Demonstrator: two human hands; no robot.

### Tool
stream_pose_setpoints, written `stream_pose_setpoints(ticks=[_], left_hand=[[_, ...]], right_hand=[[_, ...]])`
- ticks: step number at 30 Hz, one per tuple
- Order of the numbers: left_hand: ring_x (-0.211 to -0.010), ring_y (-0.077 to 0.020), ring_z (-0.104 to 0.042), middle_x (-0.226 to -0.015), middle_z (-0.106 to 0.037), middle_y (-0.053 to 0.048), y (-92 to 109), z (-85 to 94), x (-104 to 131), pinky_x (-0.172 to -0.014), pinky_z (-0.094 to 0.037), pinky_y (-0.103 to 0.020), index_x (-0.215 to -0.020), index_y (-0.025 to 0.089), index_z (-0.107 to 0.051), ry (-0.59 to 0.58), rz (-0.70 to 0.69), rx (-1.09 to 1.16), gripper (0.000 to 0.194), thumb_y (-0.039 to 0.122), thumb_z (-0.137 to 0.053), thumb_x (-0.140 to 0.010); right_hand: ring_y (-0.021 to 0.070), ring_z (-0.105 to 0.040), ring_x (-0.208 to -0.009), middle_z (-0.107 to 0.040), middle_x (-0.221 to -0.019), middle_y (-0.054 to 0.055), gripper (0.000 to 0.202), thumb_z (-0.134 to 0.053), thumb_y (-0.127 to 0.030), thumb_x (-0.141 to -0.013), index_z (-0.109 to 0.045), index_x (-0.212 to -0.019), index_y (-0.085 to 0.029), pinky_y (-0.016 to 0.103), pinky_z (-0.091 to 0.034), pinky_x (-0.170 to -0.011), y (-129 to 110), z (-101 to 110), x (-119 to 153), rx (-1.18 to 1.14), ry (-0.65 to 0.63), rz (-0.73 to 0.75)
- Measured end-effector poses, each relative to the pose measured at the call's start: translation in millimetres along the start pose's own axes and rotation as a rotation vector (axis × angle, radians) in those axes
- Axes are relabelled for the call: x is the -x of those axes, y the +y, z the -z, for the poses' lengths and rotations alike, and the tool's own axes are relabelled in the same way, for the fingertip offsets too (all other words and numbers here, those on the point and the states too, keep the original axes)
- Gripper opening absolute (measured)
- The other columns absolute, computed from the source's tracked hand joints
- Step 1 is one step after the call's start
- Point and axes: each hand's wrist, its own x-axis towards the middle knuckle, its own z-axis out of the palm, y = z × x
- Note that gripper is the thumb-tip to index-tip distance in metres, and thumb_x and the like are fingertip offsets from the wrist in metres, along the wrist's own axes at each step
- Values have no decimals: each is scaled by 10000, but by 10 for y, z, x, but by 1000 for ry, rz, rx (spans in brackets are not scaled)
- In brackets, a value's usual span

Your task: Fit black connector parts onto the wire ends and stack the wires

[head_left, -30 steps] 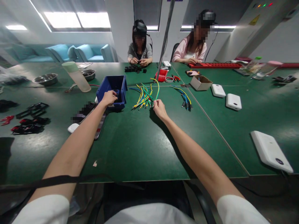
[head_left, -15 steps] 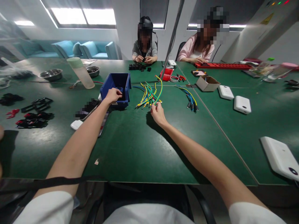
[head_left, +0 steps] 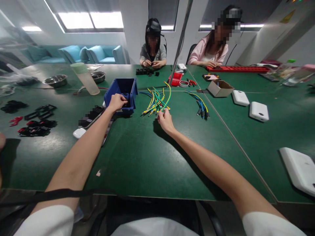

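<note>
My left hand (head_left: 117,102) reaches over the front rim of a blue plastic bin (head_left: 133,98), its fingers bent down inside. What its fingertips touch in there is hidden. Pinched in my right hand (head_left: 165,120) is the lower end of a yellow-green wire (head_left: 169,91), which curves up and away from me. Just behind that hand, a loose pile of yellow, green and blue wires (head_left: 153,102) with metal terminal ends lies on the green table (head_left: 137,154). Farther right lies a smaller bundle of blue and yellow wires (head_left: 202,105).
Left of the bin stand a leaning frosted bottle (head_left: 86,80) and a steel bowl (head_left: 56,81); a phone (head_left: 92,117) lies nearer. To the right are an open cardboard box (head_left: 220,89) and several white devices (head_left: 259,111). Two people sit across the table, behind a metal pole (head_left: 181,39).
The view has shifted slightly. My left hand stays in the blue bin, fingers a little lower. My right hand still holds the yellow-green wire in nearly the same place.
</note>
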Motion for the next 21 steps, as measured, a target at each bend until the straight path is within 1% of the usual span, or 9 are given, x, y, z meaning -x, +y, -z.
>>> stream_pose_setpoints(ticks=[2,4,6,8,10,13,17,19,21], left_hand=[[-828,-207,-619,-852,-690,-69,47,20,57,-820,-448,-288,-809,156,-677,83,6,-30,137,277,-637,-757],[-869,-210,-614,-901,-683,-74,106,45,139,-833,-438,-287,-878,160,-651,217,28,-39,180,304,-571,-805],[-876,-207,-614,-940,-672,-79,173,68,238,-834,-435,-287,-960,159,-613,348,55,-22,231,332,-508,-846],[-847,-191,-620,-958,-663,-79,238,78,338,-822,-442,-274,-1005,156,-574,423,66,18,253,348,-477,-870],[-803,-174,-628,-936,-660,-71,293,70,427,-792,-457,-257,-992,157,-552,436,52,62,234,348,-484,-874],[-749,-162,-648,-899,-652,-58,361,33,538,-715,-486,-240,-947,164,-535,410,11,151,207,354,-524,-864],[-676,-146,-675,-938,-640,-58,444,-7,675,-571,-501,-204,-982,170,-499,371,14,373,240,376,-543,-866],[-673,-147,-685,-937,-640,-59,485,-18,750,-557,-510,-194,-982,169,-498,368,17,461,236,366,-553,-863],[-692,-152,-692,-924,-645,-57,526,-36,836,-588,-532,-202,-977,167,-510,381,3,536,229,359,-556,-862]], right_hand=[[141,-500,-533,-527,-607,-51,138,-389,-364,-894,-397,-925,-230,252,-357,-546,-3,5,0,-10,-3,2],[140,-507,-535,-542,-617,-48,137,-395,-364,-888,-395,-920,-230,251,-363,-547,-8,8,0,-19,-12,2],[140,-511,-534,-544,-615,-49,135,-405,-364,-881,-396,-899,-230,250,-364,-543,-11,10,-1,-19,-24,-4],[142,-513,-530,-542,-607,-51,136,-417,-366,-874,-397,-874,-232,250,-364,-538,-11,10,-4,-19,-34,-13],[144,-515,-527,-542,-603,-54,136,-428,-366,-869,-396,-858,-234,251,-365,-532,-7,7,-8,-20,-38,-19],[151,-521,-534,-547,-605,-49,131,-431,-364,-866,-398,-859,-238,255,-366,-528,1,2,-12,-19,-43,-21],[155,-529,-548,-556,-624,-40,135,-433,-373,-860,-408,-867,-240,260,-373,-530,5,7,-10,-40,-63,-17],[150,-528,-549,-562,-632,-39,141,-435,-378,-859,-416,-864,-238,257,-376,-532,6,13,-9,-53,-87,3],[141,-521,-540,-562,-629,-41,151,-438,-385,-859,-420,-849,-235,250,-377,-531,11,17,-12,-65,-117,20]])
